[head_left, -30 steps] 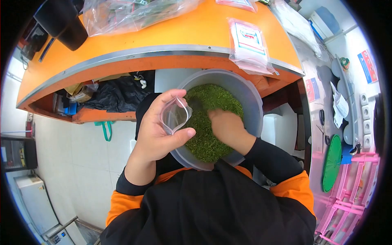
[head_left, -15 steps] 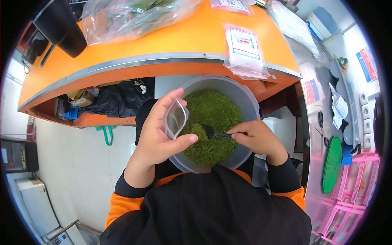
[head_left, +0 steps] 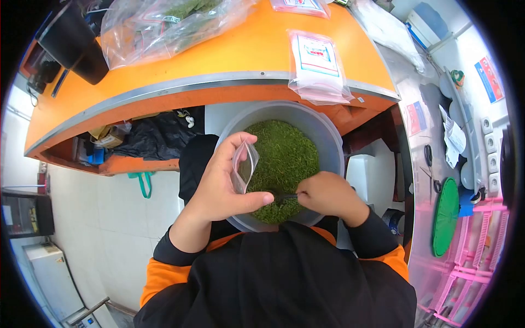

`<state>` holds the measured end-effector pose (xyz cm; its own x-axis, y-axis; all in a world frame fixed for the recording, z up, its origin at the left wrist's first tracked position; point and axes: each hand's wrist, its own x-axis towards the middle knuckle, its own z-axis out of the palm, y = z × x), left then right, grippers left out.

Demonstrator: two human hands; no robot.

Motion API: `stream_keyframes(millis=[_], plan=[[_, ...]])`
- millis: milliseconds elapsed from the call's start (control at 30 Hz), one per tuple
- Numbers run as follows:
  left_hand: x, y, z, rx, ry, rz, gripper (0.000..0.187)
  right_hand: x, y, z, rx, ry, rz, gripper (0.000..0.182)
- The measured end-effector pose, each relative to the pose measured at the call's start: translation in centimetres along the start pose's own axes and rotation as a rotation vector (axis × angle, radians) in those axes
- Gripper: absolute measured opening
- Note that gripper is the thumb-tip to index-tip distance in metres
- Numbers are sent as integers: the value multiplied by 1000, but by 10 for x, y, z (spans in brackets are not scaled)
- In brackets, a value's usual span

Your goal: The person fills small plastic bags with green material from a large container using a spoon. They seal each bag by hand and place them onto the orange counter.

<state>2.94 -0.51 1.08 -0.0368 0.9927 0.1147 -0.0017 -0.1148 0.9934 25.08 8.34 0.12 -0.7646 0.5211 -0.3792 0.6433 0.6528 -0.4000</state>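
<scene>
The left hand (head_left: 221,188) is curled around one small clear zip bag (head_left: 244,167), thumb across the front and fingers behind, pinching it so that its mouth stands open. The bag hangs over the near-left part of the grey bowl (head_left: 328,143), just above the green flakes (head_left: 284,158) that fill the bowl almost to its wall. There is one bowl, and it sits in the person's lap, just on the near side of the orange bench (head_left: 229,54).

The right hand (head_left: 325,194) is closed in a loose fist on the handle of one dark spoon (head_left: 283,197). Only a short piece of the handle shows between the two hands, over the near edge of the bowl, and the spoon's head is hidden by the left thumb and the flakes, so whether it carries anything cannot be told.

Beyond the bowl, on the bench, one stack of flat printed packets (head_left: 316,63) lies overhanging the bench's metal edge; how many are in the stack is not clear. Farther from the bowl, to its left on the bench, lies one large clear plastic bag (head_left: 164,24) with green material inside. One dark container (head_left: 76,41) stands at the bench's far left end. Right of the bowl, one green round lid (head_left: 445,218) leans beside pink racks (head_left: 481,262).
</scene>
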Motion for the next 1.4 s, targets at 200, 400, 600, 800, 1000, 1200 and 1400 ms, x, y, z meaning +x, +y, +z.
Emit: stream_keyframes(millis=[200,400,600,800,1000,1200,1400], plan=[[6,-5,4,160,-84,22,74,-36,9,-47,326,234,68,22],[18,-12,22,478,-41,120,68,-60,-3,-74,387,451,108,18],[20,-18,32,481,-12,58,66,-49,-19,-54,25,754,-82,12],[19,-12,33,415,26,-32,66,-52,-25,-57,-65,879,-94,13],[21,-19,39,693,176,184,62,-40,-19,-51,41,912,-78,12],[19,-22,47,769,208,293,68,-9,-40,-22,139,762,-295,12],[27,13,21,468,-273,6,86,-9,-27,-16,84,610,-309,10]])
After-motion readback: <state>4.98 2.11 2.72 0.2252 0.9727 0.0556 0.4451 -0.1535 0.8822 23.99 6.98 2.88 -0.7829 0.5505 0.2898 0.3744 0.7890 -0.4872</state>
